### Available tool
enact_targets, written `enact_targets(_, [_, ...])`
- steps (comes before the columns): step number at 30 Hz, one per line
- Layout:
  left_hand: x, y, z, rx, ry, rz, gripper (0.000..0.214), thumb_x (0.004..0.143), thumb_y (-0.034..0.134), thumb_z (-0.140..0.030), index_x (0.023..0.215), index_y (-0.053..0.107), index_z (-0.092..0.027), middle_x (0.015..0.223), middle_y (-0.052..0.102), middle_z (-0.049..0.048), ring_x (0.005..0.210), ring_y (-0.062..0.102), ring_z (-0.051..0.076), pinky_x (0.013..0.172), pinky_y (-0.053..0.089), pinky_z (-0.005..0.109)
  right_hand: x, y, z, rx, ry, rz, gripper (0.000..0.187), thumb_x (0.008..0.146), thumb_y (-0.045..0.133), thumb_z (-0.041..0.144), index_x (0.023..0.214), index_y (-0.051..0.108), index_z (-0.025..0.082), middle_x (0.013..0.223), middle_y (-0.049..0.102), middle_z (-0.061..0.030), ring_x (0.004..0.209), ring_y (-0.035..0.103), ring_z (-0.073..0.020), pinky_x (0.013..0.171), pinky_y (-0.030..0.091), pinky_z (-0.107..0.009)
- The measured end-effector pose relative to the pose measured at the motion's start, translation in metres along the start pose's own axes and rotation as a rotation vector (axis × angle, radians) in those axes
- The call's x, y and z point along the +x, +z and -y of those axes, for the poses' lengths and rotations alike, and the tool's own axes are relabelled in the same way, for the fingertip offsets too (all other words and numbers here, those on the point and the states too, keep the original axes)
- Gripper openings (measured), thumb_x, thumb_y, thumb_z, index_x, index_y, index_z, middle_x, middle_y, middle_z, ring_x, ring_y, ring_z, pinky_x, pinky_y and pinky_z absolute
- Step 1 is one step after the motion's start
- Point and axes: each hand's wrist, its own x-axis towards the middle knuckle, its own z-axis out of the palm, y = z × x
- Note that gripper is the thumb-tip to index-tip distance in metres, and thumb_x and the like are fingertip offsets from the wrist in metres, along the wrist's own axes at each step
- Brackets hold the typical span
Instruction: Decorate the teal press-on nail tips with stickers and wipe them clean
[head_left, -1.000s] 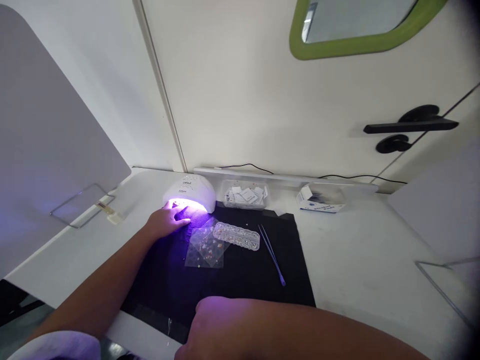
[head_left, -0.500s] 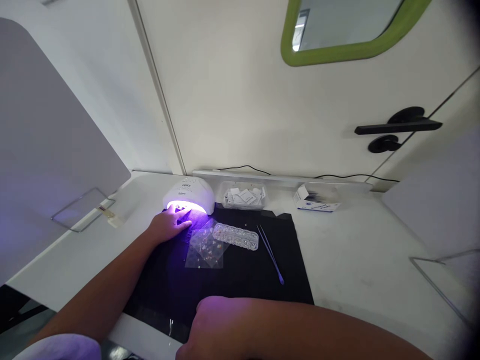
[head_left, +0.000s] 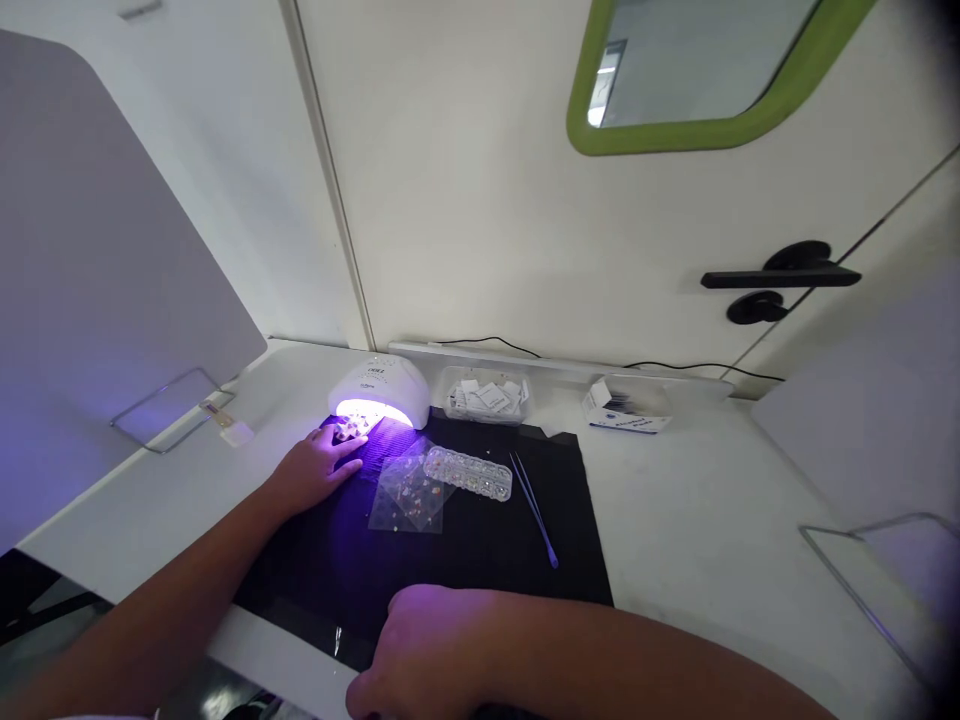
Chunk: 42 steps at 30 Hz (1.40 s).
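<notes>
Two bare hands on a black mat, the left one at the mouth of a lit nail lamp.

Nearest, the right hand (head_left: 420,650) rests fist-like at the near edge of the black mat (head_left: 480,560), its grip curled under, whether it holds anything cannot be told; further in, the left hand (head_left: 311,470) lies flat on the mat, grip open and holding nothing, fingertips (head_left: 349,432) just at the glowing opening of the white nail lamp (head_left: 379,390); beside it lie clear sticker sheets (head_left: 409,490), a clear compartment box (head_left: 469,472) and tweezers (head_left: 534,505); behind, on the white bench (head_left: 712,500), stand a clear tub of paper pieces (head_left: 486,395) and a small white carton (head_left: 622,408).
</notes>
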Motion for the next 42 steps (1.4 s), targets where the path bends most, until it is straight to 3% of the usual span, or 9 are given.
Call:
enact_targets(4, [-0.029,0.003,0.015,0.011,0.013,-0.009,0.046,0.095,0.041,-0.053,0.137,0.052,-0.039,0.116,0.054,0.0136,0.112,0.051,0.035,0.097,0.043,0.052,0.001,0.003,0.001,-0.003,0.015,-0.044,0.031,0.093,0.041,0.046,0.111,0.057,0.028,0.083,0.068,0.0001,0.067,0.057,-0.0178,0.055,0.034,-0.029])
enact_targets(11, [-0.072,0.007,0.033,0.001,0.060,-0.009,0.042,0.098,0.037,-0.049,0.136,0.053,-0.041,0.124,0.052,0.0135,0.120,0.047,0.035,0.102,0.039,0.055,0.003,0.010,0.001,-0.003,0.003,-0.118,0.034,0.092,0.044,0.049,0.110,0.059,0.024,0.081,0.070,-0.0013,0.078,0.064,-0.0190,0.054,0.032,-0.029])
enact_targets(21, [-0.123,0.014,0.054,-0.036,0.137,-0.019,0.041,0.098,0.040,-0.047,0.137,0.052,-0.041,0.137,0.049,0.0117,0.126,0.045,0.034,0.104,0.040,0.054,0.005,0.010,0.001,-0.004,0.010,-0.134,0.035,0.093,0.044,0.047,0.112,0.060,0.024,0.080,0.071,-0.0028,0.074,0.064,-0.0190,0.054,0.030,-0.029])
enact_targets(25, [-0.136,0.010,0.057,-0.171,0.142,-0.049,0.037,0.097,0.045,-0.044,0.130,0.057,-0.034,0.147,0.042,0.0086,0.132,0.042,0.031,0.110,0.037,0.050,0.004,0.010,0.001,0.004,0.011,-0.153,0.034,0.092,0.047,0.047,0.113,0.061,0.023,0.082,0.072,-0.0033,0.075,0.065,-0.0190,0.054,0.030,-0.030])
enact_targets(27, [-0.137,0.007,0.055,-0.326,0.081,-0.092,0.032,0.098,0.042,-0.043,0.119,0.060,-0.027,0.143,0.046,0.0086,0.129,0.046,0.027,0.108,0.040,0.042,0.003,0.010,0.002,0.003,0.013,-0.161,0.034,0.092,0.048,0.046,0.113,0.061,0.023,0.083,0.072,-0.0037,0.076,0.065,-0.0193,0.054,0.030,-0.030])
enact_targets(29, [-0.132,0.006,0.051,-0.402,-0.076,-0.162,0.034,0.096,0.041,-0.049,0.110,0.058,-0.022,0.131,0.054,0.0106,0.120,0.052,0.025,0.102,0.045,0.038,0.003,0.011,0.002,0.003,0.016,-0.173,0.034,0.092,0.048,0.046,0.113,0.061,0.023,0.082,0.072,-0.0039,0.076,0.066,-0.0195,0.054,0.030,-0.030])
enact_targets(32, [-0.117,0.007,0.045,-0.324,-0.266,-0.183,0.049,0.088,0.051,-0.058,0.118,0.053,-0.020,0.111,0.061,0.0107,0.103,0.057,0.027,0.090,0.049,0.041,0.004,0.011,0.001,0.004,0.018,-0.187,0.033,0.091,0.049,0.046,0.112,0.062,0.023,0.082,0.072,-0.0037,0.076,0.065,-0.0193,0.053,0.030,-0.030])
enact_targets(37, [-0.092,0.009,0.041,-0.231,-0.304,-0.118,0.046,0.081,0.057,-0.055,0.107,0.063,-0.017,0.098,0.065,0.0113,0.096,0.057,0.032,0.087,0.045,0.045,0.005,0.013,0.000,0.007,0.025,-0.173,0.034,0.091,0.048,0.047,0.112,0.061,0.024,0.083,0.072,-0.0033,0.077,0.066,-0.0197,0.054,0.030,-0.030])
enact_targets(42, [-0.084,0.003,0.037,-0.237,-0.330,-0.083,0.037,0.084,0.051,-0.053,0.090,0.067,-0.020,0.088,0.066,0.0066,0.084,0.061,0.025,0.075,0.046,0.035,0.005,0.013,0.001,0.003,0.036,-0.154,0.034,0.091,0.047,0.048,0.113,0.060,0.025,0.084,0.072,-0.0025,0.078,0.066,-0.0201,0.054,0.031,-0.031])
